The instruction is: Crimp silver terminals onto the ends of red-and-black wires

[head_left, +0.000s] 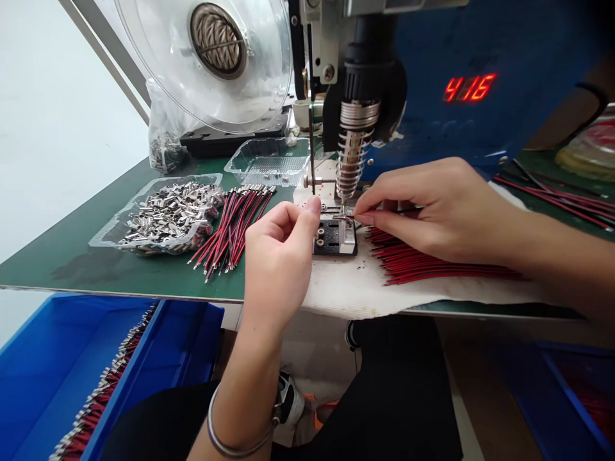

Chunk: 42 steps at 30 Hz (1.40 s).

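Observation:
My left hand (278, 256) rests at the left side of a small black and metal fixture (336, 237), its thumb and fingertip pinching something small at the fixture's top. My right hand (423, 205) comes in from the right and pinches a thin red wire (384, 216) whose end lies on the fixture, right under the ribbed metal soldering tip (350, 160). A flat bundle of red wires (432, 262) lies under my right hand on a white cloth (365, 288).
A clear tray of metal terminals (168, 214) and a pile of red and black wires with metal ends (235, 224) lie to the left on the green mat. A blue machine shows 416 (469, 88). A solder spool (216, 51) hangs above. Blue bins (57, 365) stand below the table edge.

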Motion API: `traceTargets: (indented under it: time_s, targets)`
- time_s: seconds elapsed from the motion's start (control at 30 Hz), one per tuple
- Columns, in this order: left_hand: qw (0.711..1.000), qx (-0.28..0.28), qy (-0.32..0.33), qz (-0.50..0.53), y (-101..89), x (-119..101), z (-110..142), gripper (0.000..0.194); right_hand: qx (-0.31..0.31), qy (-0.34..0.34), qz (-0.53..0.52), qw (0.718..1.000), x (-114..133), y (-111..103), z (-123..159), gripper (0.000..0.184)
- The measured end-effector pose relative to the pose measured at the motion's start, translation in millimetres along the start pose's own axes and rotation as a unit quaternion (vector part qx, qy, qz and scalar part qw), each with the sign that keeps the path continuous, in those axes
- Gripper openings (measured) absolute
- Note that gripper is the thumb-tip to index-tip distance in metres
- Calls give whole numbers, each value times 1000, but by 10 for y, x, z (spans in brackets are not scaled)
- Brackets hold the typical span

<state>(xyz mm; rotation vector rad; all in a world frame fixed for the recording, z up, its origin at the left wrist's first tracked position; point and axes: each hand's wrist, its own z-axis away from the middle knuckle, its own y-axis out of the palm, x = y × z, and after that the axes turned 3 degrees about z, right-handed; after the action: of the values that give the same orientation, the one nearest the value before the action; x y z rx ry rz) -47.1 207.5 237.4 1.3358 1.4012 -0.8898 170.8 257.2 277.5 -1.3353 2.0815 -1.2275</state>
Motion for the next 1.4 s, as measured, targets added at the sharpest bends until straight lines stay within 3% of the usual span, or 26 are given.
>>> traceTargets:
  time_s: [0.97,1.17,1.4]
  targets:
    - [1000,4,9,-5,6,2,-11,51,-15,-25,26,999,23,17,9,18]
    - [1000,4,13,-6,5,4,-11,50,0,2,18,1000,35,3,9,21]
    - [1000,8,17,-2,1,6,-7,52,-19,-27,32,999,27,42,23,18]
